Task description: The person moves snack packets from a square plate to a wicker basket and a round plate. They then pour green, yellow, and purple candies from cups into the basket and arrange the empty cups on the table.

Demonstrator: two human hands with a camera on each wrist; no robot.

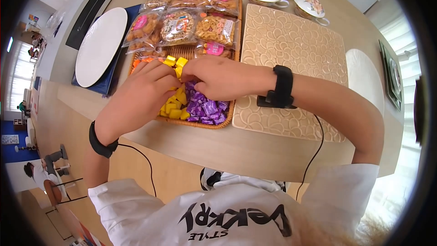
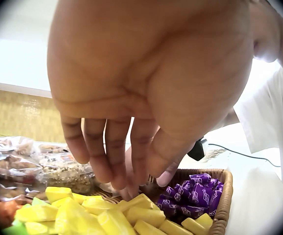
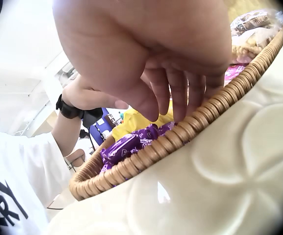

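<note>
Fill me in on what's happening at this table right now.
A person is working over a flat woven wicker basket on a wooden table. Both the left hand and the right hand meet above it, pinching yellow wrapped candies between their fingertips. Below them lie a heap of yellow candies and a heap of purple wrapped candies. Clear packets of snacks fill the far end of the basket, with a cream embossed placemat beside it.
</note>
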